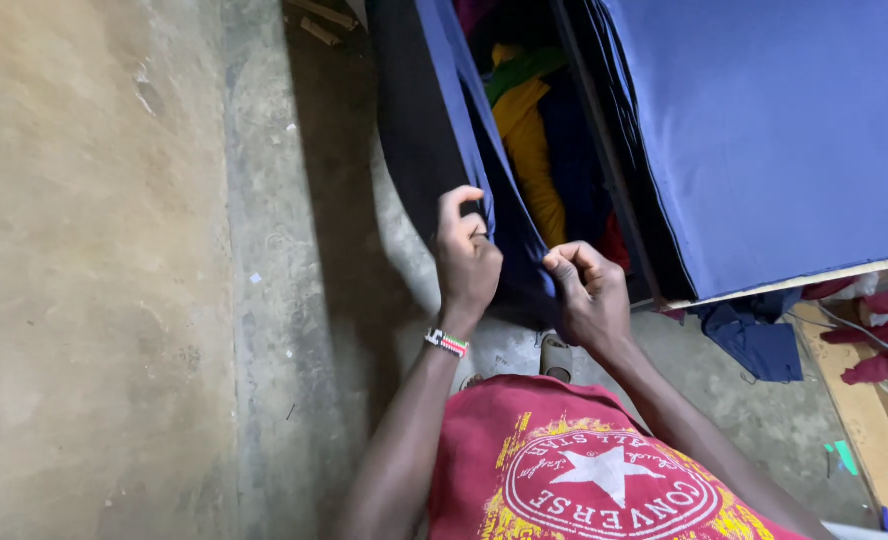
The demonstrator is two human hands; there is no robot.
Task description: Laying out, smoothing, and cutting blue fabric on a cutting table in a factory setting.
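cloth top: blue fabric [464, 110] cut off by frame edge
fingertips: left hand [467, 262] tips buried in fold
table: blue-covered table [784, 130] cropped right

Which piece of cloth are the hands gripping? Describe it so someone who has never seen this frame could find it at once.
Start at the big blue cloth-covered table at upper right. Left of it, a long blue cloth hangs down toward the concrete floor; the left hand and right hand pinch its lower edge. Unlike the yellow cloth beside it, it is dark blue with a black side.
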